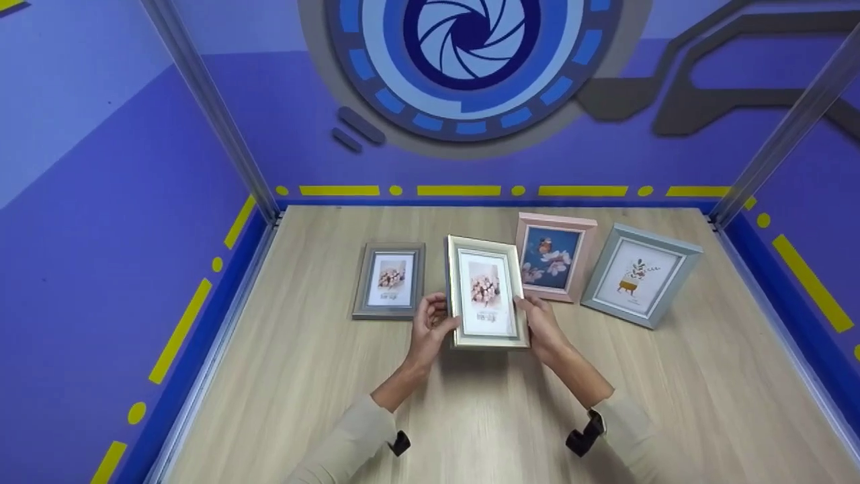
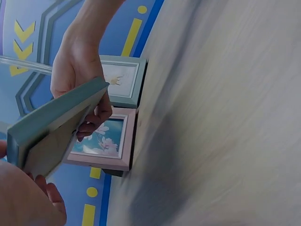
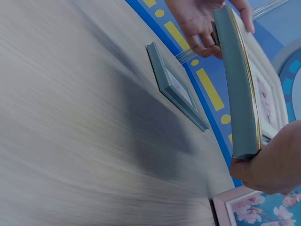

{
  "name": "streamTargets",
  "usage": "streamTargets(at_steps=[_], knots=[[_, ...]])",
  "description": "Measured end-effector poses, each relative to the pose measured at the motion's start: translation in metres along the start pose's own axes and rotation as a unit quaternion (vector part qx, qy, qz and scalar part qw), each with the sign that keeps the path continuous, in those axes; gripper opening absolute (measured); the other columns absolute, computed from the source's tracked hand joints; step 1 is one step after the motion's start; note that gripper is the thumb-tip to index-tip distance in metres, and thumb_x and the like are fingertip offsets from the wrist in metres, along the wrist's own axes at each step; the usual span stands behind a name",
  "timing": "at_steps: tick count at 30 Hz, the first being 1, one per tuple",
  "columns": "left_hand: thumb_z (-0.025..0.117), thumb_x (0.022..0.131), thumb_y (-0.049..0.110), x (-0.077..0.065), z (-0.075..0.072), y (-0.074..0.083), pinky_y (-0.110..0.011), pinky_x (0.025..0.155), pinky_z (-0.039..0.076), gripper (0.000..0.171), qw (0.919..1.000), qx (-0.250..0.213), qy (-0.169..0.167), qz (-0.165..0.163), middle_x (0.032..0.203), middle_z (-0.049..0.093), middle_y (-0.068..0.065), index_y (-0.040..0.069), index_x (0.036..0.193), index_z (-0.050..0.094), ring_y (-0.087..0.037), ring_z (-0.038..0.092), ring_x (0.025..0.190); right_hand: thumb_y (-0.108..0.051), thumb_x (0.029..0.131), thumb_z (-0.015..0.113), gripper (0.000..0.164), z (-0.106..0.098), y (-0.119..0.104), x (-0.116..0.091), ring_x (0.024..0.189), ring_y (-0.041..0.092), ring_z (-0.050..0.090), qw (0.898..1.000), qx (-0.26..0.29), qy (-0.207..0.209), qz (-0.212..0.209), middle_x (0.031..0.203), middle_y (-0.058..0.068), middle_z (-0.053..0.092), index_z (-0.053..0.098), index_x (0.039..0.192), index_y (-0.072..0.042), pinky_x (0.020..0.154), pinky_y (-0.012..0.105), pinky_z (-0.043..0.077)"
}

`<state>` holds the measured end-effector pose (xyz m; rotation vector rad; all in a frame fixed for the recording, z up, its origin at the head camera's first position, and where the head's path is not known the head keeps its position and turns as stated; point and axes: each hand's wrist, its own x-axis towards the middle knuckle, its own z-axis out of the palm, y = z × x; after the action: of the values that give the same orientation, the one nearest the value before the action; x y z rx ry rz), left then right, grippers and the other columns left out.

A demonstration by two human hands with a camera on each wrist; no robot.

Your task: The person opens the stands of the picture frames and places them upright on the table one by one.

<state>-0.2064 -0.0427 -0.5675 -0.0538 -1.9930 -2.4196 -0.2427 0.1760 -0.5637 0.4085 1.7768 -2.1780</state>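
Observation:
Both hands hold a cream-gold picture frame point(image 1: 488, 289) with a flower-bouquet print, raised above the table and tilted toward me. My left hand point(image 1: 430, 329) grips its left side, thumb on the front and fingers behind. On the opposite side my right hand point(image 1: 544, 327) pinches the edge near the lower half. From the left wrist view the back of the held frame point(image 2: 56, 125) shows; its side point(image 3: 237, 89) faces the right wrist view. A grey picture frame point(image 1: 359, 296) with a similar print lies to the left of the hands.
Behind the right hand stands a pink frame point(image 1: 588, 259) with a blossom picture. A blue-green frame point(image 1: 608, 265) with a plant picture leans back at the right. All are on a wood-grain table point(image 1: 316, 403), bounded by blue-purple walls point(image 1: 168, 202) with metal posts at the corners.

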Motion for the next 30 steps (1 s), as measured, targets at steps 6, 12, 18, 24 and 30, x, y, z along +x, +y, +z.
streamTargets(at_steps=[6, 12, 18, 24, 30], knots=[[0.072, 0.088, 0.003, -0.005, 0.006, 0.004, -0.03, 0.096, 0.044, 0.055, 0.997, -0.011, -0.072, 0.026, 0.121, 0.055, -0.008, -0.002, 0.135, 0.044, -0.018, 0.052, 0.111, -0.022, 0.111, 0.036, 0.052, 0.0, 0.008, -0.002, 0.132, 0.024, 0.048, 1.0, 0.008, -0.002, -0.02, 0.152, 0.023, 0.044, 0.031, 0.153, 0.009, 0.109, 0.036, 0.042], [0.075, 0.087, 0.007, -0.009, 0.015, 0.011, -0.031, 0.094, 0.047, 0.059, 0.9903, -0.001, -0.125, 0.06, 0.126, 0.054, -0.01, 0.0, 0.136, 0.044, -0.018, 0.053, 0.112, -0.021, 0.112, 0.032, 0.053, -0.002, 0.012, -0.002, 0.145, 0.029, 0.035, 1.0, 0.024, -0.011, -0.013, 0.159, 0.024, 0.035, 0.026, 0.155, 0.009, 0.126, 0.047, 0.025], [0.075, 0.091, 0.014, -0.012, 0.018, 0.012, -0.044, 0.102, 0.049, 0.062, 0.9742, -0.002, -0.211, 0.08, 0.14, 0.051, -0.016, 0.002, 0.144, 0.044, -0.02, 0.052, 0.123, -0.025, 0.112, 0.03, 0.054, -0.004, 0.014, -0.004, 0.132, 0.024, 0.043, 1.0, 0.012, -0.012, 0.009, 0.148, 0.018, 0.044, 0.028, 0.155, 0.007, 0.115, 0.039, 0.033], [0.07, 0.095, 0.012, -0.015, 0.025, 0.011, -0.054, 0.108, 0.047, 0.066, 0.9569, 0.003, -0.277, 0.086, 0.153, 0.044, -0.019, 0.005, 0.154, 0.039, -0.023, 0.048, 0.134, -0.027, 0.111, 0.03, 0.053, -0.004, 0.016, -0.006, 0.126, 0.026, 0.044, 1.0, 0.005, -0.019, 0.004, 0.142, 0.014, 0.045, 0.033, 0.153, 0.004, 0.111, 0.038, 0.033], [0.073, 0.094, 0.011, -0.017, 0.029, 0.01, -0.05, 0.107, 0.049, 0.07, 0.9515, 0.008, -0.294, 0.09, 0.157, 0.04, -0.017, 0.006, 0.155, 0.038, -0.036, 0.045, 0.138, -0.025, 0.11, 0.034, 0.039, -0.004, 0.023, -0.009, 0.112, 0.027, 0.048, 1.0, 0.019, -0.016, -0.011, 0.115, 0.007, 0.055, 0.055, 0.134, -0.002, 0.095, 0.038, 0.039]])
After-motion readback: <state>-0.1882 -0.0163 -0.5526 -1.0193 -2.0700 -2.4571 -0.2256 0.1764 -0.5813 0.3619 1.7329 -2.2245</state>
